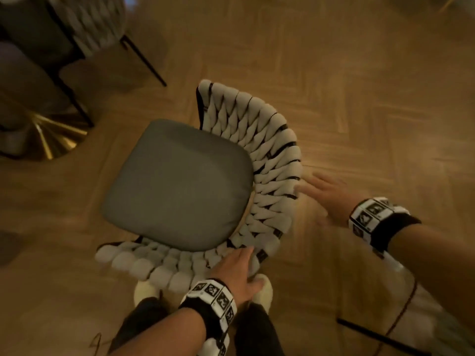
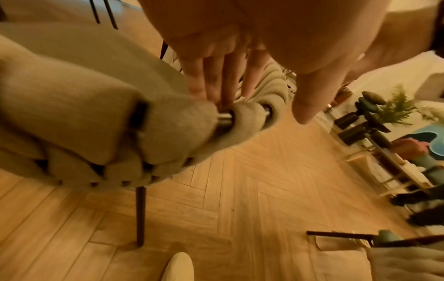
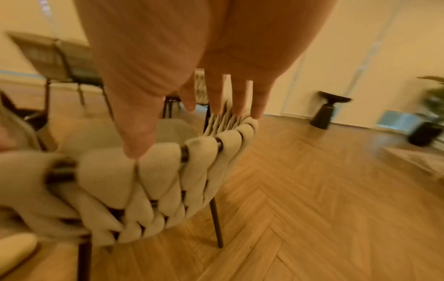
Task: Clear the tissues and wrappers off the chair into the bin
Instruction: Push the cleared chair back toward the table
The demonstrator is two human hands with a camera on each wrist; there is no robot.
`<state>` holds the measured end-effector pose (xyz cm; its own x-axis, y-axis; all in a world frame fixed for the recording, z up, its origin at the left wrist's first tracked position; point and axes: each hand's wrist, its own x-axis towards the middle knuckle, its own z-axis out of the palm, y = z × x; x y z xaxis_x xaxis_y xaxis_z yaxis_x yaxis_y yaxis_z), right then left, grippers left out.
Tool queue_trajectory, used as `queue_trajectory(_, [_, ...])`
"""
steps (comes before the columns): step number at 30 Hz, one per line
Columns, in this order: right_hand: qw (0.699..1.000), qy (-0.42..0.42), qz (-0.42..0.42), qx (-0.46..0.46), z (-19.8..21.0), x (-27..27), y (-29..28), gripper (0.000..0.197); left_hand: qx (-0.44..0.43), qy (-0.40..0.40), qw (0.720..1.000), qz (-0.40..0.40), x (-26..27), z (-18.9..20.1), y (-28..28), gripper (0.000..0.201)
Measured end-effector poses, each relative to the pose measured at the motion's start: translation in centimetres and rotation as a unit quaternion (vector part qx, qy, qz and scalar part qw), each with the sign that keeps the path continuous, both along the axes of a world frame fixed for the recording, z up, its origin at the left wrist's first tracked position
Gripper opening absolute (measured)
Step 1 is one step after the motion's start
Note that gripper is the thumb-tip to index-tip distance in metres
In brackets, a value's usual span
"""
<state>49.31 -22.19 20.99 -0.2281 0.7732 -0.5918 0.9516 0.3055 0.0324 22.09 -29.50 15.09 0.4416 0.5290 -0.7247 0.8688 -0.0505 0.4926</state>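
Observation:
The chair has a grey seat cushion (image 1: 180,183) and a curved backrest of thick cream woven cords (image 1: 267,155). Only bare grey fabric shows on the seat; I see no tissue or wrapper in any view. My left hand (image 1: 239,268) lies with straight fingers on the near end of the backrest's top rail, and its fingertips (image 2: 211,89) touch the cords. My right hand (image 1: 326,196) is spread flat at the backrest's right side, its fingertips (image 3: 240,106) at the top edge. Neither hand holds anything.
A second woven chair (image 1: 84,24) and a gold table base (image 1: 51,140) stand at the upper left. My cream slippers (image 1: 262,286) are just behind the chair. A thin black bar (image 1: 380,337) crosses the wooden herringbone floor at the lower right. A dark container (image 3: 425,133) stands by the far wall.

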Motion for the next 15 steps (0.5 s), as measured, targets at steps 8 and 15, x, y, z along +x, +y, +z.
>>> queue_trajectory(8, [0.961, -0.078, 0.26, -0.047, -7.6, -0.5, 9.4, 0.075, 0.085, 0.051, 0.995, -0.014, 5.2, -4.1, 1.8, 0.057])
queue_trajectory(15, [0.957, -0.027, 0.269, -0.111, -7.3, -3.2, 10.8, 0.084, 0.073, 0.045, 0.995, -0.054, -0.2, -4.2, 2.3, 0.057])
